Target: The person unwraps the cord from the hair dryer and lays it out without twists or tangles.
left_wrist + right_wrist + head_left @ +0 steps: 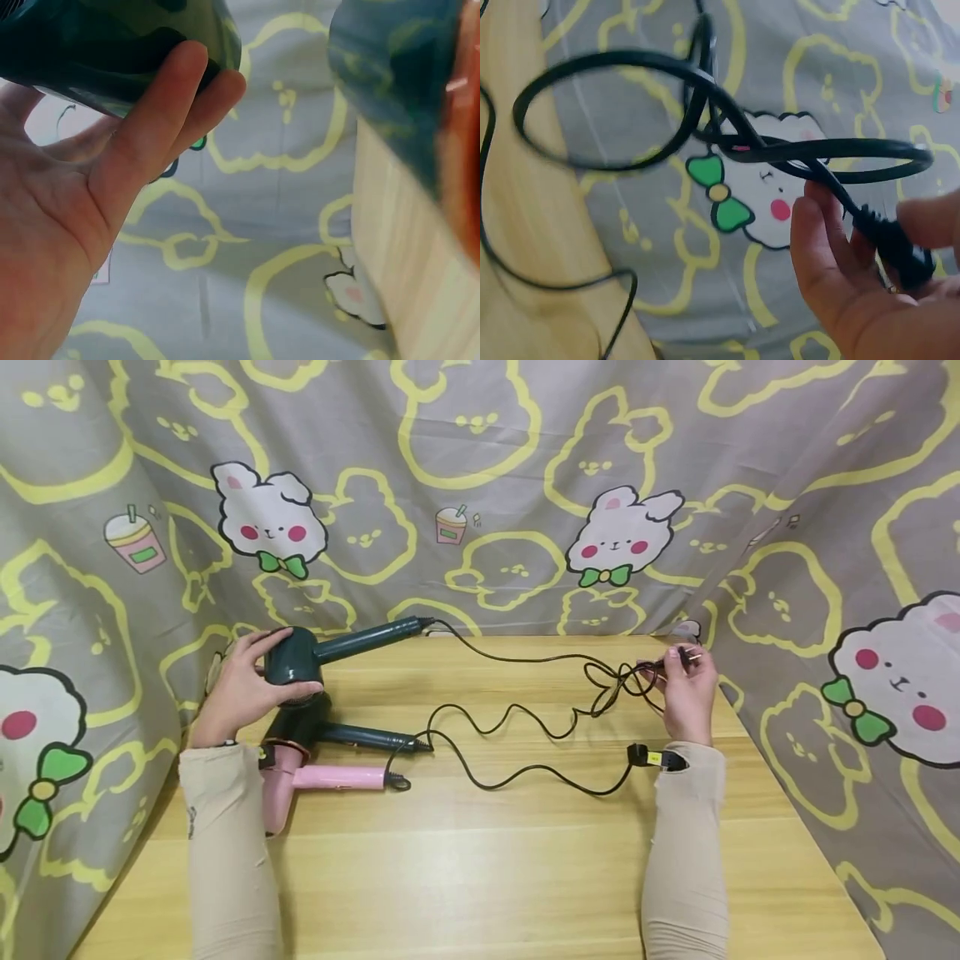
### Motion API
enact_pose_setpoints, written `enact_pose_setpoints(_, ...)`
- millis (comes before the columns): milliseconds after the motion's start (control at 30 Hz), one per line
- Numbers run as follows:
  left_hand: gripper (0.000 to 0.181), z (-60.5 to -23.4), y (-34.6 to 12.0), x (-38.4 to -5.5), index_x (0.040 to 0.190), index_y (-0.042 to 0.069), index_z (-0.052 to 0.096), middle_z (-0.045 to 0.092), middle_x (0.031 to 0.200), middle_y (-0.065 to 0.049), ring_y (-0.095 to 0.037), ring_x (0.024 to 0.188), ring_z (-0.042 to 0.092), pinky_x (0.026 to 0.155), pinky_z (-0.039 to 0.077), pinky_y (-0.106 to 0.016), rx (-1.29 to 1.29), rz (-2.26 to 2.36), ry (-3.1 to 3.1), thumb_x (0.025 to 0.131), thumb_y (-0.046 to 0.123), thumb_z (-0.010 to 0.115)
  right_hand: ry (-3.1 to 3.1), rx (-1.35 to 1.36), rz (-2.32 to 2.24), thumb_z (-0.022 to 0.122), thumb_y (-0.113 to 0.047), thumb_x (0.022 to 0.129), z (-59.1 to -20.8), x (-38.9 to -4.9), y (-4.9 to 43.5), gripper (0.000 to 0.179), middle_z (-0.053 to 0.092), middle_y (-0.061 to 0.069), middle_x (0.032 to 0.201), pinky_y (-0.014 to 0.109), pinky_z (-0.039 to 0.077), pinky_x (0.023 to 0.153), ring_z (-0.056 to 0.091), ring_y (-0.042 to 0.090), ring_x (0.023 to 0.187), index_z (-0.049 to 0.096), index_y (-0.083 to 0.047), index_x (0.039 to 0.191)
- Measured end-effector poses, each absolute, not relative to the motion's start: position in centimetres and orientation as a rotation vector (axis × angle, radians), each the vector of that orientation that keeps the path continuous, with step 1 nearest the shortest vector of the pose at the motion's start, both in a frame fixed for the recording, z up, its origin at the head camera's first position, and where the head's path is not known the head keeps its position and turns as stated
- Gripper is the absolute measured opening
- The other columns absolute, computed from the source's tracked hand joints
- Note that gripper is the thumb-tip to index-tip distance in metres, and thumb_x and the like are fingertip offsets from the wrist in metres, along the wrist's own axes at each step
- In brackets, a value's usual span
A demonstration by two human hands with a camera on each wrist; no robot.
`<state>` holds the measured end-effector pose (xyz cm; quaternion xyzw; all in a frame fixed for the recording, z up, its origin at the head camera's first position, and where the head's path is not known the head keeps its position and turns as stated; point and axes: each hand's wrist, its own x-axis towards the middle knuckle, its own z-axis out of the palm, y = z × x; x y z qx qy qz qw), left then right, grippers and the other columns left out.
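Observation:
My left hand (243, 685) grips the barrel of a dark green hair dryer (294, 658), thumb on the near side and fingers on the far side. Its handle points right, and a black cord (517, 658) runs from it to a looped tangle. In my right hand (690, 693) is a black plug (900, 251), pinched between thumb and fingers, its prongs facing right in the head view. Loops of cord (615, 56) hang beside that hand. Just nearer than the held dryer lies a second dark hair dryer (367, 737); a pink hair dryer (341, 777) lies nearest.
The wooden table (480, 877) meets a patterned grey curtain (510, 460) at the back and both sides. Another wavy black cord (540, 768) crosses the middle toward my right wrist, where a black strap (663, 760) sits.

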<state>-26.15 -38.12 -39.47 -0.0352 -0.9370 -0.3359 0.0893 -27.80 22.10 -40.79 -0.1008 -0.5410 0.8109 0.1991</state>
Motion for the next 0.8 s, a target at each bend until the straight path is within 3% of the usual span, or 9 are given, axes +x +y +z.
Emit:
enact_pose_setpoints(100, 0.101, -38.9, -38.5, -27.4, 0.159, 0.028, 0.042, 0.025, 0.165, -0.026, -0.056, 0.141, 0.033, 0.104, 0.036, -0.074, -0.109, -0.962, -2.846, 0.075, 0.052, 0.091, -1.581, -0.404, 2.126, 0.051, -0.007, 0.106, -41.1, -27.8, 22.8, 0.007, 0.047, 0.005, 0.109, 0.024, 0.062, 0.073, 0.068, 0.015, 0.083, 0.049, -0.011, 0.110)
enact_pose_setpoints(200, 0.101, -38.7, -38.9, -28.6, 0.159, 0.027, 0.042, 0.024, 0.166, -0.027, -0.057, 0.142, 0.031, 0.103, 0.035, -0.075, -0.109, -0.913, -2.892, 0.074, 0.056, 0.089, -1.698, -0.473, 1.935, 0.050, -0.009, 0.107, -41.5, -27.5, 23.9, 0.007, 0.047, 0.002, 0.108, 0.020, 0.060, 0.066, 0.068, 0.010, 0.074, 0.048, -0.010, 0.114)
enact_pose_setpoints(400, 0.107, -38.9, -39.2, -31.4, 0.162, 0.024, 0.037, 0.023, 0.162, -0.034, -0.058, 0.132, 0.040, 0.099, 0.040, -0.075, -0.159, -0.806, -2.985, 0.075, 0.060, 0.087, -2.008, -0.493, 1.456, 0.047, -0.016, 0.108, -42.3, -26.6, 25.5, 0.013, 0.056, -0.011, 0.089, 0.011, 0.051, 0.064, 0.061, -0.008, 0.063, 0.050, -0.009, 0.118)
enact_pose_setpoints(567, 0.112, -40.0, -39.6, -33.6, 0.164, 0.025, 0.030, 0.024, 0.158, -0.036, -0.053, 0.119, 0.049, 0.094, 0.046, -0.072, -0.176, -0.774, -3.092, 0.075, 0.068, 0.083, -2.119, -0.506, 1.240, 0.047, -0.017, 0.108, -42.3, -26.1, 26.0, 0.030, 0.054, -0.015, 0.085, 0.010, 0.047, 0.069, 0.055, -0.009, 0.066, 0.050, 0.002, 0.131)
enact_pose_setpoints(800, 0.114, -41.3, -41.3, -35.0, 0.165, 0.019, 0.026, 0.012, 0.164, -0.038, -0.061, 0.133, 0.038, 0.099, 0.039, -0.078, -0.165, -0.785, -3.142, 0.077, 0.064, 0.083, -2.110, -0.543, 1.191, 0.045, -0.017, 0.107, -42.3, -25.5, 27.4, 0.031, 0.053, -0.013, 0.092, 0.007, 0.046, 0.065, 0.054, -0.008, 0.067, 0.048, 0.004, 0.130)
